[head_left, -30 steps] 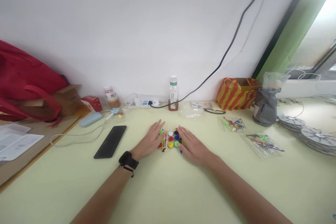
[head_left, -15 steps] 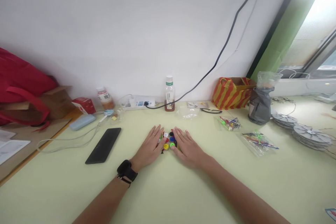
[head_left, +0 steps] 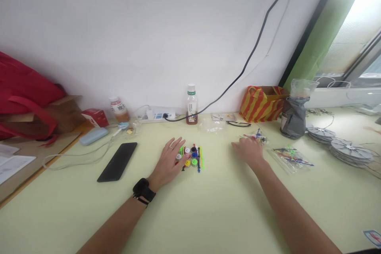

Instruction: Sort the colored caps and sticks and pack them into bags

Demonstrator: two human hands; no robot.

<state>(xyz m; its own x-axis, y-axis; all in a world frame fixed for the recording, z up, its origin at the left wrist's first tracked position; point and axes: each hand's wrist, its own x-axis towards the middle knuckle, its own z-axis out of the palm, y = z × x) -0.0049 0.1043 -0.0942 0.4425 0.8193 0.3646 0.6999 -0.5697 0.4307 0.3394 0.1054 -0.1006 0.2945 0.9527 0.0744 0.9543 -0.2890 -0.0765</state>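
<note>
in the head view, the only one, the person is partway through, i'd judge: one batch of small coloured discs (head_left: 187, 163) sits loose in close rows on the pale green table (head_left: 190, 214), in front of the bottle (head_left: 192, 105). i make out white, black, blue, yellow and green among them. just right of the discs, a blue stick (head_left: 199, 160) and a yellow-green stick (head_left: 202, 156) lie side by side, pointing away from the person, so that edge looks tidied.

the left hand (head_left: 166, 162) lies palm down, fingers loosely spread, over the left edge of the batch. it has hold of nothing that i can see, and it hides some pieces, so i can't say how neat that side is.

the right hand (head_left: 250, 150) is well apart from the batch, fingers curled down at a clear packet of parts (head_left: 262, 138). the fingertips are hidden; i can't tell whether they pinch it.

a second clear packet (head_left: 293, 160) lies further right, untouched. parts show inside both packets, so those seem to be what is left.
</note>
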